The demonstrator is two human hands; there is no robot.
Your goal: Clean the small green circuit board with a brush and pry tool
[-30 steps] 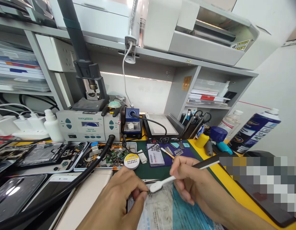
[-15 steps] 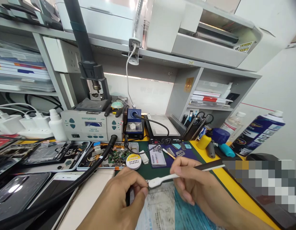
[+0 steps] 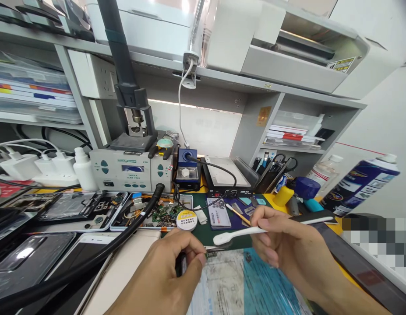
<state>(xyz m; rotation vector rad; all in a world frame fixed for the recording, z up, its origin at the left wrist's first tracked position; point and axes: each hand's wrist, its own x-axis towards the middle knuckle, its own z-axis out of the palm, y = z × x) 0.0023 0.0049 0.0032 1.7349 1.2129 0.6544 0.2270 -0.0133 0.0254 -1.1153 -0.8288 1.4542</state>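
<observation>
My left hand pinches a small dark electronic part between thumb and forefinger, low over a printed sheet of paper. My right hand holds a white-headed brush with a black handle, its head lifted a little above and to the right of the part. The two hands are close together at the front of the bench.
A thick black hose runs from the rework station across opened phones. A solder-wire reel, a tray of small boards, a hot plate, a spray can and bottles crowd the bench.
The brush head has lifted off the small part and moved up and to the right. My left hand keeps its pinch. The camera has shifted slightly.
</observation>
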